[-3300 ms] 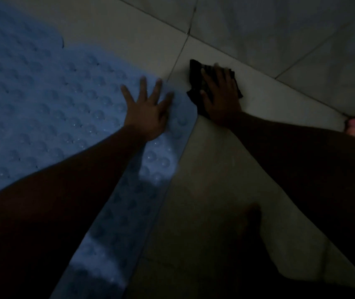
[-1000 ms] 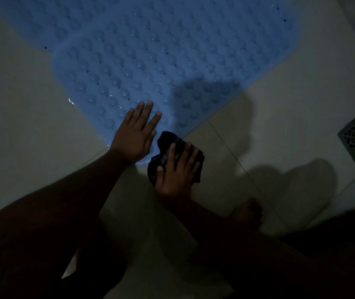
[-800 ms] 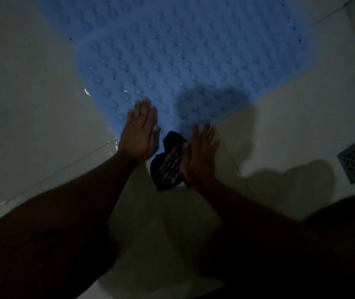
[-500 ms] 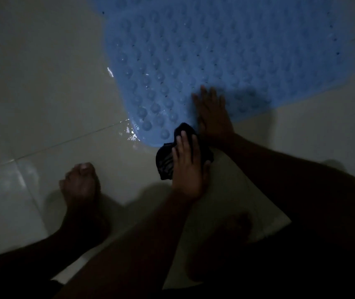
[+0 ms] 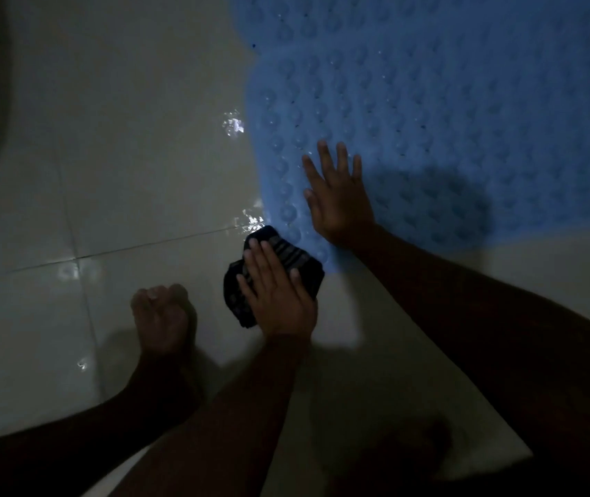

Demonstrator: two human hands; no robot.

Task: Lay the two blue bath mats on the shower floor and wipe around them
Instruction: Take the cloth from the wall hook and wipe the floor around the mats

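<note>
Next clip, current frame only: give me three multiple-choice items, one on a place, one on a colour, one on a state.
1. Where does the dark cloth lie?
A) on the tiled floor by the mat's near corner
B) in the middle of the mat
C) hung on a wall

2. What colour is the bath mat?
A) green
B) blue
C) red

3. How is the right hand?
A) gripping the cloth
B) clenched in the air
C) flat on the mat, fingers spread

Answers:
1 A, the cloth sits on the tiled floor under the left hand, beside the mat's edge.
2 B, its bumpy surface is blue.
3 C, its straight fingers lie on the mat.
</note>
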